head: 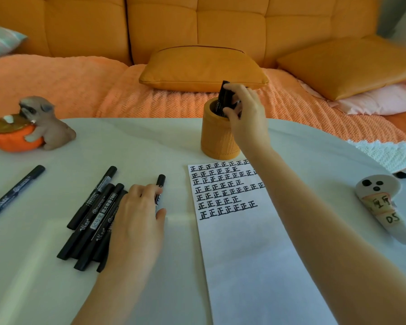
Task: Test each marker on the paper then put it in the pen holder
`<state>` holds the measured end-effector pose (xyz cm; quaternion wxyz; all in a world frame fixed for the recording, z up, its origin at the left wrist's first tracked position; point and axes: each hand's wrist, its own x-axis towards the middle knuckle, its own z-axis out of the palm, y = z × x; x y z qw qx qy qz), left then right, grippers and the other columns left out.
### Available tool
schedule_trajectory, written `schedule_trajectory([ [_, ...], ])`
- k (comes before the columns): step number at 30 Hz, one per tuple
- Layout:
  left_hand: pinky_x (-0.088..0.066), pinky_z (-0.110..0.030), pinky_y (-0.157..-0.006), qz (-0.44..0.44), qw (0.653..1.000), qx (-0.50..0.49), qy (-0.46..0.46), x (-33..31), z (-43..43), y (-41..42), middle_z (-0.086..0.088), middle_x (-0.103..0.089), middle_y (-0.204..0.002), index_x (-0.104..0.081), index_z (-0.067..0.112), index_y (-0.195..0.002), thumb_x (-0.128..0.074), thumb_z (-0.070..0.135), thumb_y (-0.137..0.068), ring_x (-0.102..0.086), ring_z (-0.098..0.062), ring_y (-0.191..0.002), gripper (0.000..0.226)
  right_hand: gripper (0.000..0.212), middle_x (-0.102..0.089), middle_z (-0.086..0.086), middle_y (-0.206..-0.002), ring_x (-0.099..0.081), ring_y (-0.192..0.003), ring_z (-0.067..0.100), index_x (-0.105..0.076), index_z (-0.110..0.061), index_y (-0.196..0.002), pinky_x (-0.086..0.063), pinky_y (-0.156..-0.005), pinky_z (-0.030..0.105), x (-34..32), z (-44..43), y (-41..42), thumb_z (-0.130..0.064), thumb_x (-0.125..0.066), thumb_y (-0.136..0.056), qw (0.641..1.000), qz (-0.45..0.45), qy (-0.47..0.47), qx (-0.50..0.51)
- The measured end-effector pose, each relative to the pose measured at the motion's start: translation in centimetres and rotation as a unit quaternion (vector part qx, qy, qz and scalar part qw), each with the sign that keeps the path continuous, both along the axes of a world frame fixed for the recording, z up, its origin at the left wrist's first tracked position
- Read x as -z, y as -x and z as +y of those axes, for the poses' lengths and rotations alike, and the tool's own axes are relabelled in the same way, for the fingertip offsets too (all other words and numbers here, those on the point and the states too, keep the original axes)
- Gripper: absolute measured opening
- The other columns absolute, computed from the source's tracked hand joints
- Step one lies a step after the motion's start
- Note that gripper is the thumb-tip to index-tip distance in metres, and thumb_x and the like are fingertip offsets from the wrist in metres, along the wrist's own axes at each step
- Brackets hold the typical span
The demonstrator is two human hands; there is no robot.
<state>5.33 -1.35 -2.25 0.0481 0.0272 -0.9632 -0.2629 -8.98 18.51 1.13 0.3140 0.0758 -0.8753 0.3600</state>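
White tabletop (150, 141), orange sofa (80, 24) behind: right hand (246, 116) grips a black marker (224, 95) standing in the orange cylindrical pen holder (217, 139) under its fingers; drop step, release due; left hand (136, 221) pinches the next black marker (160, 181).

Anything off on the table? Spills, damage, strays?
Nothing spilled or damaged. One long black marker lies at far left, apart from the heap of black markers by the left hand. The white paper sheet sits slightly skewed to the table edge.
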Motion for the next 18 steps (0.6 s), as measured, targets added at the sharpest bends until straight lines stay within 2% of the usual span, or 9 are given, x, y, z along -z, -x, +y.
schedule_trajectory([
  [3,-0.043,-0.037,-0.088,-0.002,1.0,0.002,0.002,0.2,0.1,0.1,-0.009,-0.056,-0.114,-0.056,0.011,-0.119,-0.064,0.01,-0.084,-0.053,-0.028,-0.105,0.036,0.033,-0.05,0.012,-0.111,-0.05,-0.093,0.019,-0.06,-0.012,-0.122,-0.046,-0.075,0.026,0.6,0.1,-0.1,-0.008,-0.058,-0.089,0.998,0.035,-0.01,0.051],
  [7,-0.041,-0.035,-0.088,0.002,1.0,0.003,0.007,0.5,0.2,0.1,-0.008,-0.056,-0.113,-0.055,0.012,-0.12,-0.064,0.01,-0.083,-0.053,-0.026,-0.105,0.038,0.036,-0.045,0.018,-0.119,-0.039,-0.112,0.031,-0.058,-0.014,-0.126,-0.034,-0.093,0.031,0.8,0.7,0.0,-0.015,-0.057,-0.09,0.993,0.023,-0.048,0.11],
  [9,-0.042,-0.035,-0.088,0.003,1.0,0.0,0.004,0.6,0.2,0.1,-0.007,-0.057,-0.112,-0.054,0.013,-0.119,-0.064,0.009,-0.083,-0.054,-0.024,-0.104,0.038,0.042,-0.042,0.018,-0.122,-0.035,-0.113,0.03,-0.053,-0.016,-0.134,-0.029,-0.093,0.028,0.6,0.8,-0.3,-0.015,-0.056,-0.091,0.993,0.005,-0.056,0.107],
  [12,-0.043,-0.036,-0.086,0.007,1.0,0.005,0.0,0.8,0.4,0.1,-0.006,-0.058,-0.109,-0.055,0.013,-0.117,-0.064,0.007,-0.082,-0.055,-0.025,-0.102,0.037,0.051,-0.041,0.016,-0.121,-0.031,-0.107,0.023,-0.043,-0.017,-0.141,-0.02,-0.09,0.02,0.3,0.9,-1.1,-0.015,-0.055,-0.092,0.996,-0.003,-0.016,0.088],
  [14,-0.043,-0.034,-0.083,0.013,1.0,0.008,-0.007,0.9,0.5,0.1,-0.006,-0.059,-0.107,-0.056,0.013,-0.116,-0.063,0.005,-0.082,-0.057,-0.025,-0.099,0.035,0.046,-0.044,0.015,-0.116,-0.037,-0.108,0.024,-0.047,-0.013,-0.137,-0.027,-0.091,0.023,0.2,0.9,-2.1,-0.015,-0.054,-0.092,0.997,0.01,0.017,0.075],
  [16,-0.043,-0.033,-0.081,0.029,0.999,0.009,-0.02,0.7,0.6,0.1,-0.005,-0.06,-0.105,-0.057,0.012,-0.115,-0.062,0.004,-0.082,-0.058,-0.024,-0.096,0.034,0.037,-0.046,0.006,-0.11,-0.044,-0.107,0.021,-0.054,-0.012,-0.129,-0.036,-0.09,0.024,0.3,0.8,-3.8,-0.015,-0.053,-0.092,0.997,0.013,0.062,0.054],
  [18,-0.045,-0.033,-0.08,0.056,0.998,0.015,-0.039,0.4,0.7,0.1,-0.002,-0.062,-0.102,-0.058,0.013,-0.112,-0.062,0.003,-0.082,-0.058,-0.023,-0.094,0.033,0.026,-0.047,-0.008,-0.099,-0.048,-0.091,0.008,-0.059,-0.014,-0.119,-0.038,-0.079,0.012,0.3,0.5,-6.0,-0.016,-0.053,-0.095,0.992,-0.021,0.12,0.037],
])
